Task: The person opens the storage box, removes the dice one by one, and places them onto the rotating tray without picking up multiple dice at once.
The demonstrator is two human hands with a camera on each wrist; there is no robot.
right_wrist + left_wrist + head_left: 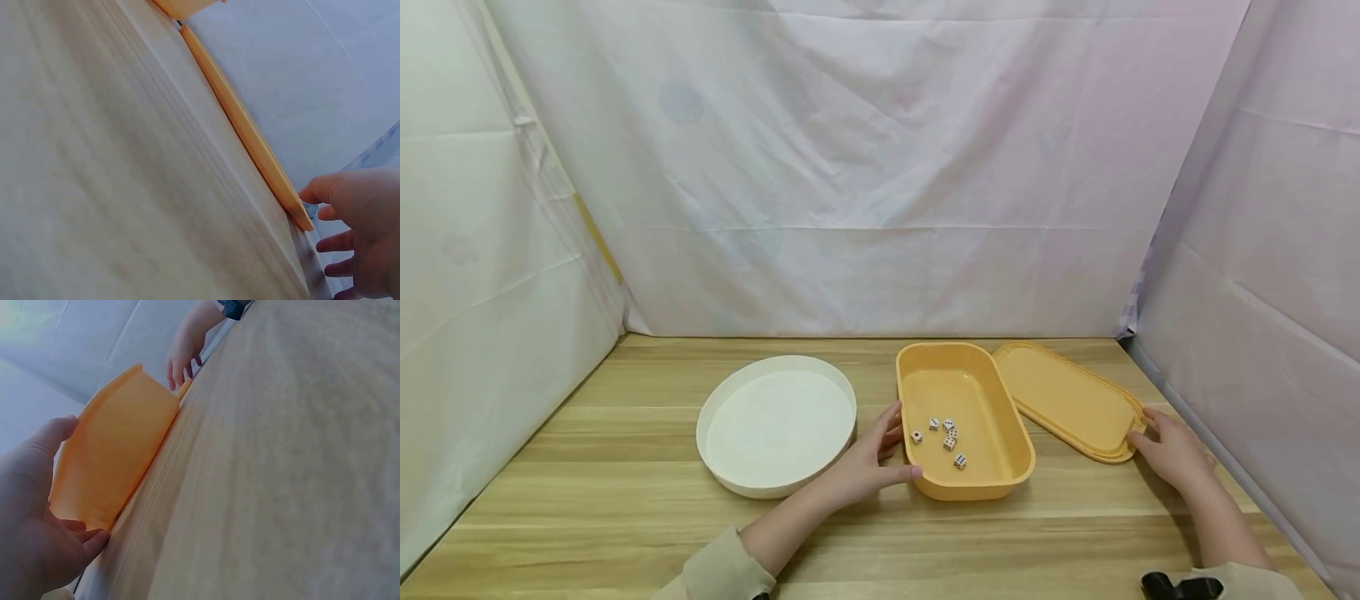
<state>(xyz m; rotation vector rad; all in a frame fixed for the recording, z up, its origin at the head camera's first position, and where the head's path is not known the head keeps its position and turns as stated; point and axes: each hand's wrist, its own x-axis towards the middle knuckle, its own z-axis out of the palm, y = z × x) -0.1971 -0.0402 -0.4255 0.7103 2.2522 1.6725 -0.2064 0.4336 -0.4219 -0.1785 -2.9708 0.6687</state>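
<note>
In the head view a yellow-orange rectangular container [985, 400] stands on the table, with several white dice [950, 443] loose on its bottom. My left hand [872, 468] touches its left side, thumb by the rim at the near corner. The left wrist view shows that hand [31, 519] spread against the container's wall [115, 450], fingertips low near the table. A matching flat lid [1067, 396] lies to the right. My right hand [1176, 450] touches the lid's right end with thumb and forefinger; in the right wrist view this hand's [369, 231] other fingers are spread apart.
A round white tray [778, 423] lies left of the container, close to my left forearm. The wooden table [587, 467] is bordered by pale cloth [880, 167] at the back and both sides. The right-hand cloth hangs close beside my right hand.
</note>
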